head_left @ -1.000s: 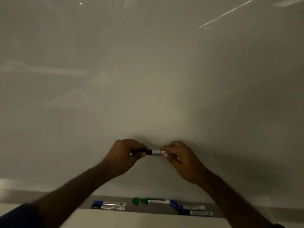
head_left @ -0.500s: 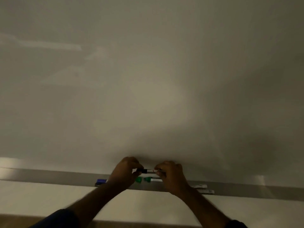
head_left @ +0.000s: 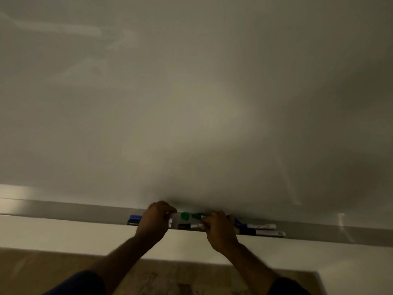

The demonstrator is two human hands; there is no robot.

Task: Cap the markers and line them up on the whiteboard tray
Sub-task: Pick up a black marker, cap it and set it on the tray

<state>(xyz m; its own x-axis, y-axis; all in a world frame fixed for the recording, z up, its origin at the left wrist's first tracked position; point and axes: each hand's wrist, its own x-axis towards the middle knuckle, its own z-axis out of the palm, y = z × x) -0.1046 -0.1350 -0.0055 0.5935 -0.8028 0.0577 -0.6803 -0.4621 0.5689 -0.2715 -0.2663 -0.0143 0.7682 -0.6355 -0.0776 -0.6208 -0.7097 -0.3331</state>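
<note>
Both hands' grip closed on one black-capped marker [head_left: 190,226]: left hand [head_left: 153,222] at its cap end, right hand [head_left: 219,227] at its barrel, low over the tray [head_left: 63,211]. Whiteboard [head_left: 191,92] above tray. Green cap [head_left: 184,216] on tray, behind marker.

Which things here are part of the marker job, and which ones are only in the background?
Part of the job:
- black marker, held by left hand and right hand
- loose green cap
- green marker
- blue markers at left
- markers at right
- whiteboard tray

Only background:
- whiteboard
- floor
</note>
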